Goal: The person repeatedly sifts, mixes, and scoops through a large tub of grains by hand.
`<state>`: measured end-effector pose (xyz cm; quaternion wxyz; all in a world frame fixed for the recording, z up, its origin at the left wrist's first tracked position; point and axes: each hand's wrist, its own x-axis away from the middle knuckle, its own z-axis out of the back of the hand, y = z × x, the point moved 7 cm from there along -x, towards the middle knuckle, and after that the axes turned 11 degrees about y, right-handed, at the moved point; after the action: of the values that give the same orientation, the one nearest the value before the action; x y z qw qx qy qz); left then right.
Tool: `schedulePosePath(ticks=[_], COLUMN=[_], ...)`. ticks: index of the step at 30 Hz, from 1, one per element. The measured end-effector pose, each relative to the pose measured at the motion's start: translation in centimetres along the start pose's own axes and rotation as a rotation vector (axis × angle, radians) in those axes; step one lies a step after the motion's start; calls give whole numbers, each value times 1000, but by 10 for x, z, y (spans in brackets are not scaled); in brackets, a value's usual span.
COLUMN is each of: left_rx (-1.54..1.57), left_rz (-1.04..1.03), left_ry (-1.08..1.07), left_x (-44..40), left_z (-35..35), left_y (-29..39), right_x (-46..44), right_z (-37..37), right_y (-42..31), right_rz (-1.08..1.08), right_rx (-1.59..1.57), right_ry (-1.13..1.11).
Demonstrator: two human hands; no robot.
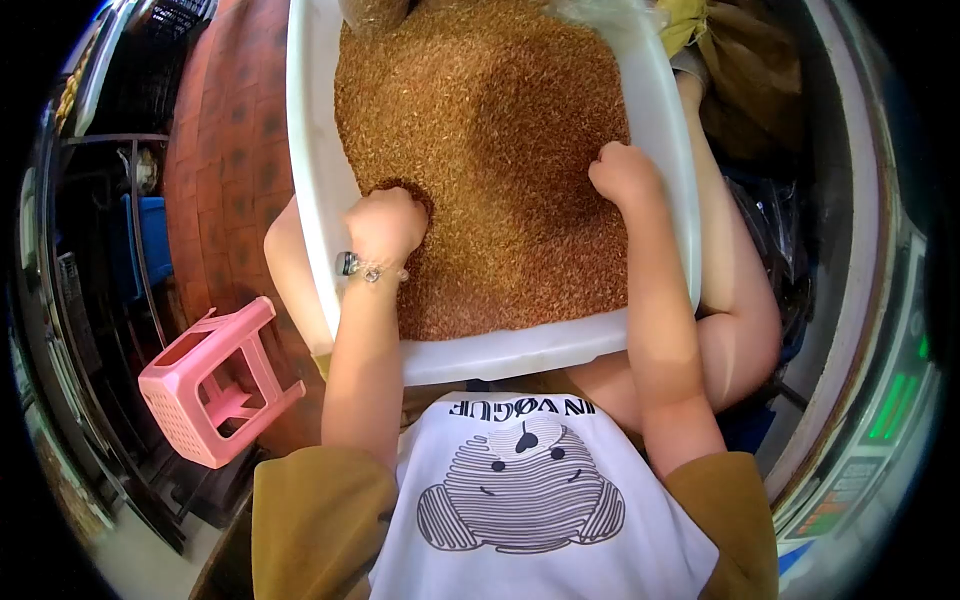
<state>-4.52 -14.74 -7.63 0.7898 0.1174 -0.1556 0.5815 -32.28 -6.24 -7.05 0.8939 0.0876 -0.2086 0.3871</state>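
Note:
A white plastic tub rests across my lap, filled with a heap of loose reddish-brown grain that looks like husked rice or small seeds. My left hand, with a bracelet at the wrist, presses into the grain along the tub's left side. Its fingers are curled and partly sunk in the grain. On the right side, my right hand is closed like a fist, its knuckles against the edge of the heap. What either hand holds is hidden.
A pink plastic stool lies tipped over on the left, beside the red-brown tiled floor. Dark racks with a blue bin stand farther left. A brown sack is at the upper right, with black plastic bags below it.

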Motion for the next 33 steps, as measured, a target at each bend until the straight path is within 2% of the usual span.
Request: schedulePosePath(ticks=[1, 4, 5, 7, 10, 11, 14, 15, 16, 19, 23, 26, 27, 29, 30, 32, 33], left_rx=[-35, 1, 93, 278, 669, 796, 1333, 1376, 1463, 1666, 1972, 2183, 2207, 2228, 2236, 2251, 2206], left_rz=[-14, -138, -104, -33, 154, 246, 497, 530, 563, 664, 831, 615, 485, 230, 163, 21, 220], left_ry=[-77, -118, -206, -382, -399, -507, -422, -466, -510, -607, -479, -348, -226, 17, 29, 50, 55], left_x=[-3, -11, -13, -15, -11, -2, 4, 10, 13, 20, 30, 16, 9, 1, -1, -1, 6], left_z=[-9, -26, -34, -49, -69, -65, -95, -95, -94, -94, -65, -21, -5, 25, 34, 55, 56], left_y=[1, 5, 4, 6, 9, 14, 21, 27, 33, 48, 64, 66, 64, 59, 57, 52, 47], right_x=[-4, -22, -26, -31, -41, 5, 4, 0, -2, 11, 23, 28, 33, 43, 46, 45, 44], right_z=[-8, -38, -51, -82, -158, -104, -136, -143, -149, -135, -89, -50, -36, -8, 2, 4, 5], right_y=[5, 9, 14, 24, 43, 8, 2, 4, -1, -40, -83, -98, -102, -106, -106, -95, -86], right_rz=[-23, 24, -43, -175, -244, -220, -329, -398, -400, -279, 10, 94, 85, -72, -151, -220, -254], right_rx=[17, 74, -52, -305, -642, -767, -985, -998, -1040, -1290, -1738, -1968, -2026, -2127, -2174, -2061, -2003], right_ry=[-61, -214, -298, -459, -628, -718, -780, -666, -655, -645, -624, -555, -528, -466, -432, -410, -395])
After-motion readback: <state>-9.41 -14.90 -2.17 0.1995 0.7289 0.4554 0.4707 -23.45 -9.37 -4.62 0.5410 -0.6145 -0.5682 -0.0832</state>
